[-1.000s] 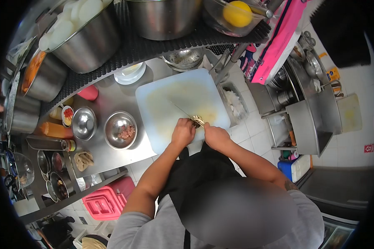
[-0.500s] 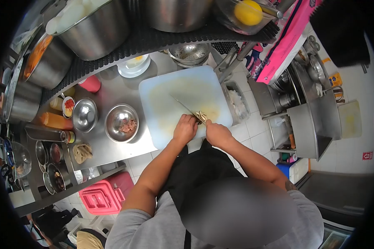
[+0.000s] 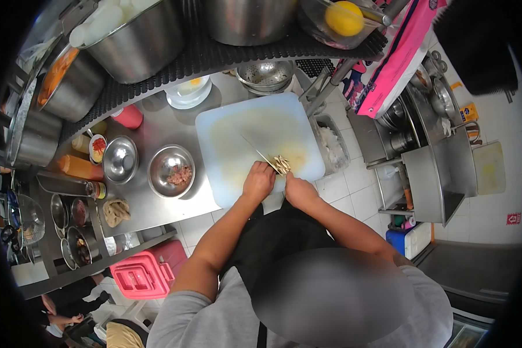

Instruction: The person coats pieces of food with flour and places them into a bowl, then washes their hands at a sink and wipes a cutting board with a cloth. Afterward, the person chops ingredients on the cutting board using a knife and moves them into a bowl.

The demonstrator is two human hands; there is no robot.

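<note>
A kitchen knife [image 3: 260,152] lies aslant over the pale cutting board [image 3: 238,122], its tip toward the board's far left. My right hand [image 3: 300,191] is closed round its handle at the board's near edge. Beside the blade, on its right, is a small pile of thin pale-brown strips of food [image 3: 282,163]. My left hand [image 3: 258,181] rests on the board just left of the knife, fingers curled and close to the blade. Whatever lies under those fingers is hidden.
Left of the board stand a steel bowl of chopped pinkish meat [image 3: 180,175], a second steel bowl [image 3: 120,159] and a crumpled cloth [image 3: 116,213]. White bowls [image 3: 188,97] and a colander [image 3: 265,75] sit behind. A shelf with large pots [image 3: 139,49] overhangs the counter.
My right hand has shifted slightly left and toward my body with the knife. The blade now looks thinner, and more of the food strips show. My left hand has barely moved.
</note>
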